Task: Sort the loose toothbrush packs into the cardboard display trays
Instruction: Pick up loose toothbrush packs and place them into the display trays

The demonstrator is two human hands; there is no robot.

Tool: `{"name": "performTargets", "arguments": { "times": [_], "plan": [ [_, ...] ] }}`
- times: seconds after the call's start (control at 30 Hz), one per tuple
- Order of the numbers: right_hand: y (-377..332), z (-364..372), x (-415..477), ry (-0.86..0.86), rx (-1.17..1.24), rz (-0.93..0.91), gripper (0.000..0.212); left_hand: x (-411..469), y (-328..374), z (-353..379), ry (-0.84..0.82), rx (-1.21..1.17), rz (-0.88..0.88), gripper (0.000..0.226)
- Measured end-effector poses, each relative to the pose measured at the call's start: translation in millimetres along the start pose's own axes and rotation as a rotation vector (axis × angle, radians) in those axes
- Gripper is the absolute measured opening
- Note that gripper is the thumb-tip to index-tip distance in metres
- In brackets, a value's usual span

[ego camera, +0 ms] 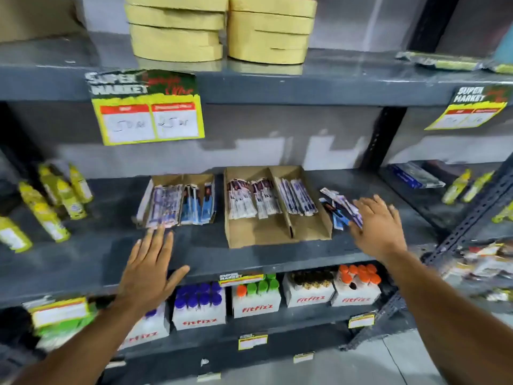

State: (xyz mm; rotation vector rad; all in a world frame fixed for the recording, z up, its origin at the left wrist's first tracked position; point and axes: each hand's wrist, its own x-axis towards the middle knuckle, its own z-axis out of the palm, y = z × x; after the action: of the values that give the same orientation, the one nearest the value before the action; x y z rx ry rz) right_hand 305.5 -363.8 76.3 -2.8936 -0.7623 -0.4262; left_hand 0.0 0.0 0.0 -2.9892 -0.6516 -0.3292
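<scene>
Two cardboard display trays stand on the middle grey shelf. The left tray [155,181] holds purple and blue toothbrush packs. The larger right tray [261,234] has dividers and holds white and purple packs toward its back. A loose pile of toothbrush packs [337,205] lies on the shelf just right of that tray. My right hand [374,222] hovers over the pile's right side with fingers spread, holding nothing. My left hand [151,269] is flat and spread over the shelf's front edge, just below the left tray.
Yellow bottles [50,207] lie at the left of the shelf and more at the far right [458,186]. Fitfizz boxes [255,297] with coloured caps fill the shelf below. Round tan stacks [177,29] sit on the top shelf. Price tags [150,120] hang from its edge.
</scene>
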Motion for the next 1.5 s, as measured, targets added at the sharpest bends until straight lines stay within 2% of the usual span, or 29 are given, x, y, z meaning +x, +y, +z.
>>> {"name": "performTargets", "arguments": {
  "times": [0.07, 0.2, 0.33, 0.57, 0.8, 0.87, 1.0, 1.1, 1.23, 1.37, 1.4, 1.5],
  "plan": [
    [4.4, 8.9, 2.3, 0.001, 0.082, 0.093, 0.05, 4.9, -7.6, 13.5, -0.086, -0.034, -0.026, 0.09],
    [15.1, 24.8, 6.5, 0.024, 0.098, 0.204, 0.038, 9.5, -14.3, 29.7, -0.162, 0.022, -0.013, 0.094],
    [23.2, 31.4, 18.0, -0.075, -0.003, 0.237, 0.02, 6.1, -14.9, 29.3, -0.13, 0.034, -0.014, 0.095],
    [29.8, 52.6, 42.9, -0.245, -0.1, 0.148, 0.03, 4.7, -8.5, 21.7, -0.179, -0.004, -0.106, 0.093],
    [19.1, 47.1, 43.5, -0.163, -0.166, 0.148, 0.026, 7.0, -4.3, 17.8, -0.173, 0.009, -0.113, 0.093],
    [18.7, 42.7, 44.5, -0.076, -0.056, 0.183, 0.025, 6.6, -3.7, 19.1, -0.159, 0.014, -0.114, 0.093],
    [10.6, 26.9, 51.8, 0.089, 0.51, 0.315, 0.018, 7.9, -3.7, 20.1, -0.16, 0.013, -0.115, 0.093],
    [-13.2, 10.8, 55.1, 0.095, 0.856, 0.347, 0.013, 9.1, -4.6, 18.8, -0.171, 0.015, -0.108, 0.091],
    [-60.8, -3.2, 56.3, -0.005, 1.042, 0.232, 0.01, 9.2, -3.1, 16.1, -0.177, 0.007, -0.097, 0.09],
    [-130.1, -10.6, 61.7, -0.092, 1.102, 0.075, 0.005, 8.8, -3.7, 12.4, -0.17, 0.007, -0.096, 0.088],
    [-148.9, -11.5, 62.6, -0.073, 1.062, 0.004, 0.004, 9.1, -3.8, 11.6, -0.175, -0.004, -0.094, 0.088],
    [-202.9, -11.5, 70.4, 0.129, 0.708, -0.334, 0.006, 9.7, -2.3, 9.7, -0.176, -0.031, -0.089, 0.089]
  ]
}}
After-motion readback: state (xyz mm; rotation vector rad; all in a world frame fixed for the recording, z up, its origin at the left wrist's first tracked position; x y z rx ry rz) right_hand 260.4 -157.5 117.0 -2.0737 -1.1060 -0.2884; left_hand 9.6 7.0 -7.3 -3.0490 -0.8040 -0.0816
